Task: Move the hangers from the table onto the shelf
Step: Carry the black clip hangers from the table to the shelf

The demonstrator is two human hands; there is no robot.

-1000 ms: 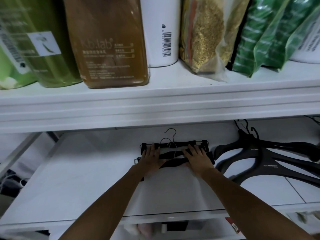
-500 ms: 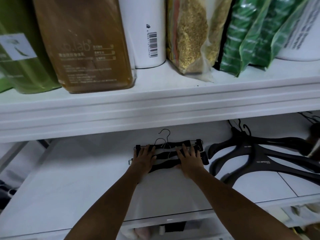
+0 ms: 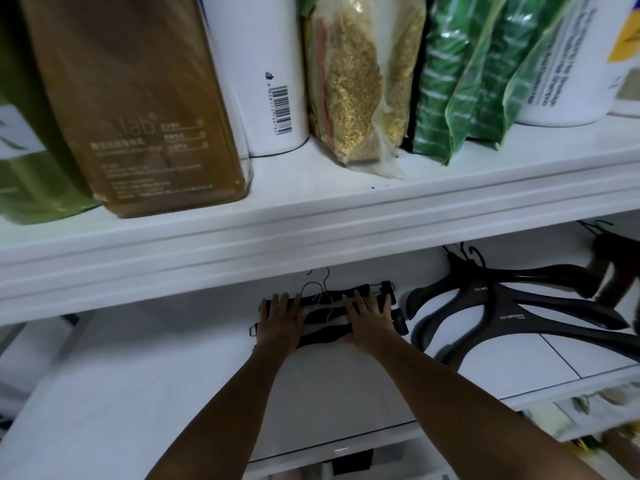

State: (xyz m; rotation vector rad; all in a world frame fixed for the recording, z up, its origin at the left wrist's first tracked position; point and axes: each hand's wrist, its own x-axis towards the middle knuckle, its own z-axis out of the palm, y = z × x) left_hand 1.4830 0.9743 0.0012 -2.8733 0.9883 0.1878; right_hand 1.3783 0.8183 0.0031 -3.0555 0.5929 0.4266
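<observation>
A small stack of black clip hangers [image 3: 327, 315] with thin wire hooks lies on the lower white shelf [image 3: 138, 393], deep under the upper shelf. My left hand [image 3: 282, 320] rests flat on the stack's left end, fingers spread. My right hand [image 3: 369, 318] lies flat on its right end, fingers spread too. Both palms press on top; neither hand is curled around a hanger. To the right lies a pile of larger black plastic hangers [image 3: 512, 313], apart from my hands.
The upper shelf [image 3: 311, 230] overhangs close above my hands. It carries a brown bottle [image 3: 135, 109], a green bottle [image 3: 31, 161], a white bottle [image 3: 263, 71], a grain bag [image 3: 360, 84] and green bags [image 3: 474, 74]. Bins sit under the lower shelf.
The view has shifted so the shelves appear further right and tilted. Both hands stay flat on the clip hanger stack, which has hardly moved.
</observation>
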